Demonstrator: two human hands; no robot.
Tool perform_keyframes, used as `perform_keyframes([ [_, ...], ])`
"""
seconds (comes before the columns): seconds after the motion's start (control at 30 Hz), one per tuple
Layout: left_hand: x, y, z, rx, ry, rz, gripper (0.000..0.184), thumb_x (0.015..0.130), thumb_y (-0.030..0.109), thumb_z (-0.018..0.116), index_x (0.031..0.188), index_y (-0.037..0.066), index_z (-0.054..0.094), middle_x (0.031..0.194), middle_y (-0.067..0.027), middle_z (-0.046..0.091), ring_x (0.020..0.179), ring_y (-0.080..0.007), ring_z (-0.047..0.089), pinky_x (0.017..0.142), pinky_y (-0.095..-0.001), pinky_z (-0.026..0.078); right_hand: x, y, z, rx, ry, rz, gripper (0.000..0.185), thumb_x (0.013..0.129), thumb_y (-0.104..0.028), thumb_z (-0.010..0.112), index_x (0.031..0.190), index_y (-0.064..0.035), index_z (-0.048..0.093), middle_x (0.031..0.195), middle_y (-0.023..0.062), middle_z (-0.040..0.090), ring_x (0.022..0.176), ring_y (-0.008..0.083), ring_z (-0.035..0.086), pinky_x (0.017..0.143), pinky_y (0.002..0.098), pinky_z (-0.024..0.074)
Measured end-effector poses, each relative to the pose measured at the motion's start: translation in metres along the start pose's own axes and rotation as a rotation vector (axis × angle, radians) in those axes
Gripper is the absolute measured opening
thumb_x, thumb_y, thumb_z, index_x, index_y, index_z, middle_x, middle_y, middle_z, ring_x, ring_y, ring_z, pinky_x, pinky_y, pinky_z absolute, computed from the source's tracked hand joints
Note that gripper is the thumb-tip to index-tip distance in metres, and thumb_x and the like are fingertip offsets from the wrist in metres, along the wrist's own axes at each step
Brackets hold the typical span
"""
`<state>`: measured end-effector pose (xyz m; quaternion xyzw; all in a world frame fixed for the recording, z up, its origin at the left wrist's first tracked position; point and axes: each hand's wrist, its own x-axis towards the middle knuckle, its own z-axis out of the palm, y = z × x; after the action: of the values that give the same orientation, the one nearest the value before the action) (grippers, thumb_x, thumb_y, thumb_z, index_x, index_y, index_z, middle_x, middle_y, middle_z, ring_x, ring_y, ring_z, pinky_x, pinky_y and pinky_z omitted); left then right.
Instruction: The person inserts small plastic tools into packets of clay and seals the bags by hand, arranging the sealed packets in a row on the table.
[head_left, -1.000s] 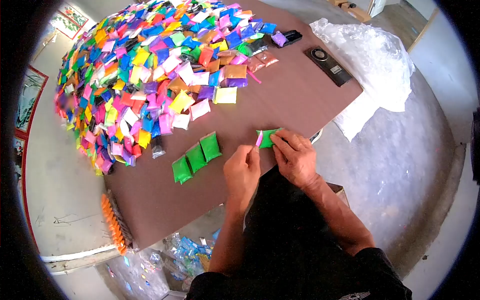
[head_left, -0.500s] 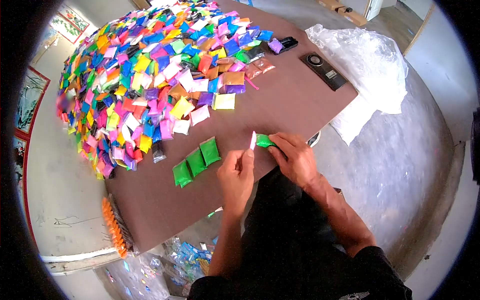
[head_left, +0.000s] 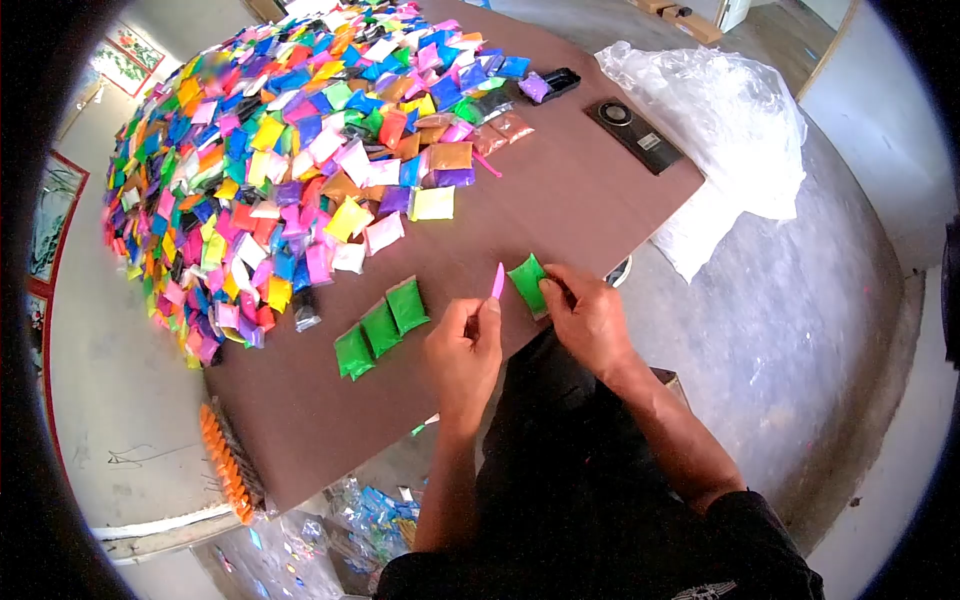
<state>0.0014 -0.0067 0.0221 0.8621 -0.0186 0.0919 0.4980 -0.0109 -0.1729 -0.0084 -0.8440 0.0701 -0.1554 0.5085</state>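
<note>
Between the thumb and fingers of my left hand [head_left: 465, 350] a small pink tool [head_left: 498, 281] points upward. My right hand [head_left: 588, 315] pinches the right edge of a green packet [head_left: 527, 284], which is upright near the table's front edge, just right of the pink tool and apart from it. Three more green packets [head_left: 380, 328] lie in a slanting row on the brown table [head_left: 500, 215], left of my left hand. Past them rises a large heap of small packets in many colours [head_left: 290, 150].
A black scale [head_left: 633, 135] lies by the table's right edge, with a black tray [head_left: 560, 82] behind it. Clear plastic sheeting [head_left: 730, 130] hangs at the right. An orange brush-like object [head_left: 226, 460] is at the left corner. Plastic scraps [head_left: 375, 520] lie below.
The green packet has been turned from lying sideways to upright and broad side up. The pink tool has come away from it, and my left hand has shifted slightly left.
</note>
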Motion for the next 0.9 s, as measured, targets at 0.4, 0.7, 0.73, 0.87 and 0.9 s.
perform_keyframes([
  [0.4, 0.019, -0.023, 0.029, 0.161, -0.079, 0.301, 0.013, 0.091, 0.01, 0.072, 0.085, 0.001, 0.064, 0.064, -0.0111, 0.06, 0.053, -0.0182, 0.058, 0.053, -0.0326, 0.046, 0.0, 0.0, -0.008, -0.169, 0.036, -0.133, 0.027, 0.09, -0.019, 0.069, 0.115, -0.0087, 0.069, 0.091, 0.0118, 0.073, 0.081, 0.0317, 0.07, 0.078, 0.0412, 0.0493],
  [0.7, 0.008, 0.007, 0.02, 0.21, -0.033, 0.289, 0.012, 0.09, 0.015, 0.071, 0.085, 0.007, 0.064, 0.069, -0.0149, 0.064, 0.06, -0.0343, 0.065, 0.054, -0.0428, 0.049, 0.001, 0.004, -0.007, -0.204, -0.01, -0.083, 0.03, 0.086, -0.021, 0.075, 0.113, -0.0099, 0.073, 0.095, 0.0115, 0.074, 0.078, 0.0284, 0.071, 0.067, 0.0374, 0.056],
  [0.73, 0.003, 0.009, 0.019, 0.308, -0.092, 0.279, 0.013, 0.091, 0.015, 0.07, 0.085, 0.006, 0.062, 0.07, -0.0152, 0.064, 0.062, -0.0352, 0.065, 0.055, -0.0442, 0.049, 0.0, 0.007, -0.003, -0.167, 0.025, -0.084, 0.026, 0.086, -0.021, 0.074, 0.109, -0.0096, 0.073, 0.092, 0.0111, 0.073, 0.076, 0.0293, 0.071, 0.071, 0.0391, 0.0521],
  [0.87, 0.01, -0.014, 0.026, 0.32, -0.072, 0.314, 0.015, 0.091, 0.015, 0.07, 0.082, 0.007, 0.06, 0.07, -0.0151, 0.064, 0.06, -0.0347, 0.064, 0.054, -0.0442, 0.048, -0.001, 0.01, 0.001, -0.136, 0.085, -0.09, 0.02, 0.084, -0.021, 0.075, 0.1, -0.0095, 0.073, 0.084, 0.0087, 0.071, 0.072, 0.0288, 0.069, 0.077, 0.0401, 0.0481],
  [0.9, 0.014, -0.018, 0.026, 0.319, -0.073, 0.314, 0.015, 0.091, 0.015, 0.07, 0.082, 0.007, 0.06, 0.07, -0.0151, 0.064, 0.06, -0.0347, 0.064, 0.054, -0.0442, 0.048, -0.002, 0.01, 0.0, -0.137, 0.087, -0.089, 0.02, 0.084, -0.021, 0.075, 0.1, -0.0095, 0.073, 0.084, 0.0087, 0.071, 0.072, 0.0288, 0.069, 0.077, 0.0401, 0.0481],
])
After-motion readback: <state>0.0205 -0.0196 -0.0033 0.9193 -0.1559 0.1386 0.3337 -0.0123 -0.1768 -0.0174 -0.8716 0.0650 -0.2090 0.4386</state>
